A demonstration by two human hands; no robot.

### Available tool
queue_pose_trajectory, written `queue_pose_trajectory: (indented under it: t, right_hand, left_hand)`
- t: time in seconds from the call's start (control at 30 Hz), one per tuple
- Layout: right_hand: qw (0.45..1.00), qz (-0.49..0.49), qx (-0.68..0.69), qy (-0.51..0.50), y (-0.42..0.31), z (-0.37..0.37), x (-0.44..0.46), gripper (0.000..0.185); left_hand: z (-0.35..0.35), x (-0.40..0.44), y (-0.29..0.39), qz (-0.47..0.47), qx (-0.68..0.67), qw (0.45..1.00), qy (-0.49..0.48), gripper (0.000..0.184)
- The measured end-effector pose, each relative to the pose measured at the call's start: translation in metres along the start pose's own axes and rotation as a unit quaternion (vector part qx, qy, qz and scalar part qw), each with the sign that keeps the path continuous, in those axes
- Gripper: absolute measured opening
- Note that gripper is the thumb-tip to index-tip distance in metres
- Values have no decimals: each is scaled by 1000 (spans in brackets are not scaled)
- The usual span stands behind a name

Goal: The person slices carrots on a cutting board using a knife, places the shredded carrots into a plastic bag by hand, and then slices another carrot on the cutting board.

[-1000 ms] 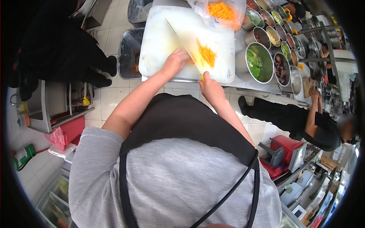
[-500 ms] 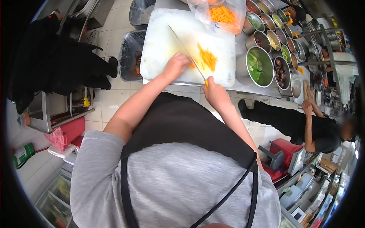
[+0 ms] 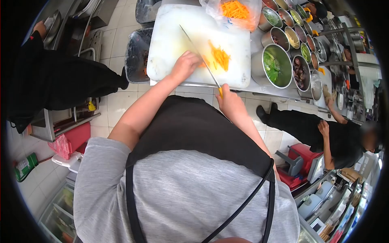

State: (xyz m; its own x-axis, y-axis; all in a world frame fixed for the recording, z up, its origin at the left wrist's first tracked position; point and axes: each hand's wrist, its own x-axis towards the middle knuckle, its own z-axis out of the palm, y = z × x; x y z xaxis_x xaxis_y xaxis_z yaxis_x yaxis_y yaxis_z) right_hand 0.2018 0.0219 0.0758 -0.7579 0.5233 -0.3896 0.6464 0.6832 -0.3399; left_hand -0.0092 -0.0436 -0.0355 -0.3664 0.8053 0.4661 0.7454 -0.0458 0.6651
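Orange piece [image 3: 204, 64] on white board [image 3: 168, 34], by left hand [image 3: 187, 65], fingers curled, grip unclear; knife [image 3: 210, 72] clenched in right hand [image 3: 232, 103], five o'clock; cut strips [image 3: 221, 58] at two, more in bag [image 3: 253, 14] at one; seemingly little uncut.

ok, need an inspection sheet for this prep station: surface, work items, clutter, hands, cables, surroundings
Surface: white board on a metal counter, faint yellowish staining near its middle.
Work items: knife lying diagonally over the board; loose orange strips to the right of its blade.
Clutter: plastic bag of orange shreds overlaps the board's far edge; large pot of greens and many smaller pots crowd the right side.
Hands: right hand closed on the knife's yellow handle; left hand over the board, fingers curled close to the blade.
Cables: nothing seen.
Surroundings: lined bin left of the board; one person at far left, another at right.
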Motion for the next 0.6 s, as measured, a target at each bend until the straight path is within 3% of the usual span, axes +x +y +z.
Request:
queue_pose_trajectory:
  t: [0.07,0.23,0.4,0.5,0.6]
  right_hand:
    - [1000,-9,5,14,11,19,6,30]
    - [996,-57,22,68,7,22,35,29]
    - [999,-32,17,29,2,6,14,29]
    - [1000,-9,16,17,7,22,15,29]
    - [995,-69,30,58,7,24,37,28]
  left_hand:
    - [-1,2,4,11,11,1000,19,10]
    - [-1,2,5,20,4,999,27,10]
    - [3,0,-2,0,14,1000,16,10]
    - [2,-1,0,-17,-4,1000,5,20]
    - [1,1,2,-2,6,1000,29,9]
